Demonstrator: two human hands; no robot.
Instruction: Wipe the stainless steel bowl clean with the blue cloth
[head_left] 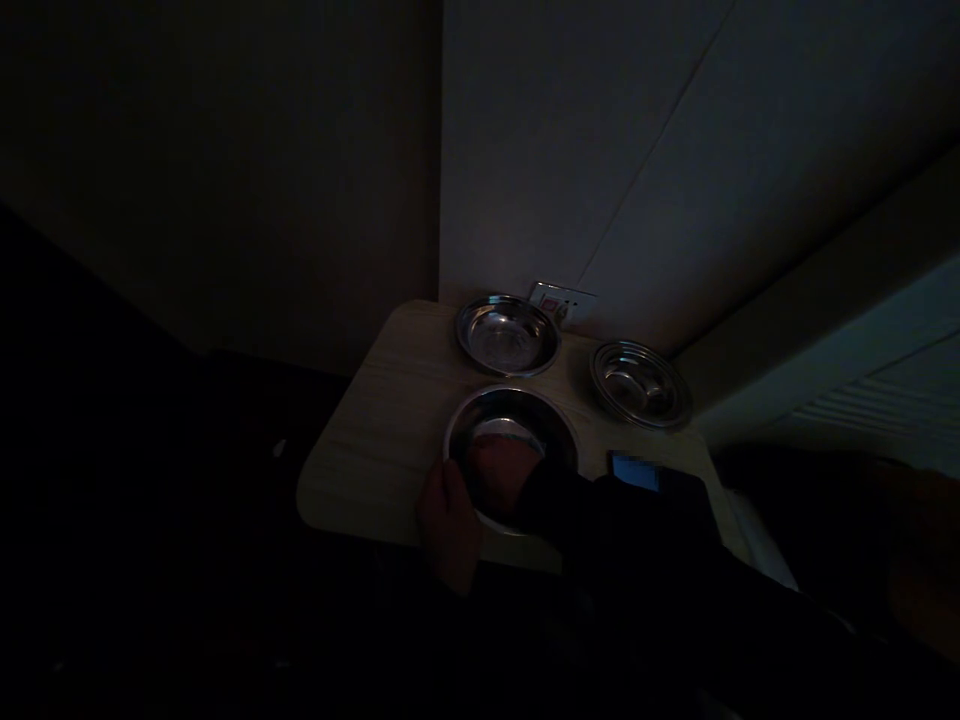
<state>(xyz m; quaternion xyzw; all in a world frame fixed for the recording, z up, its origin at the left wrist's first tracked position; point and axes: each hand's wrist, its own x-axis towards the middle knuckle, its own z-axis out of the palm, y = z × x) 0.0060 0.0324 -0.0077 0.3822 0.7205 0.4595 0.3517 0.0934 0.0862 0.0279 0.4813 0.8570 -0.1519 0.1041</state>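
A round steel bowl [559, 425] stands near the front edge of a small pale wooden table [367, 430]. My left hand [448, 520] grips the bowl's near left rim, thumb and fingers closed around it. Inside the bowl is my right hand [504, 470], rounded and closed, its fingertips turned down out of sight. Whatever it may hold is hidden in the dark. A dark sleeve [577, 505] covers my right wrist and crosses the bowl's near right rim.
Behind the bowl lies a shallow steel dish [507, 340]. More steel dishes, seemingly stacked, sit at the right [637, 385]. A dark phone-like object with a bluish panel [635, 471] rests nearer. A wall socket [562, 302] is just above the table's back edge; the light is very dim.
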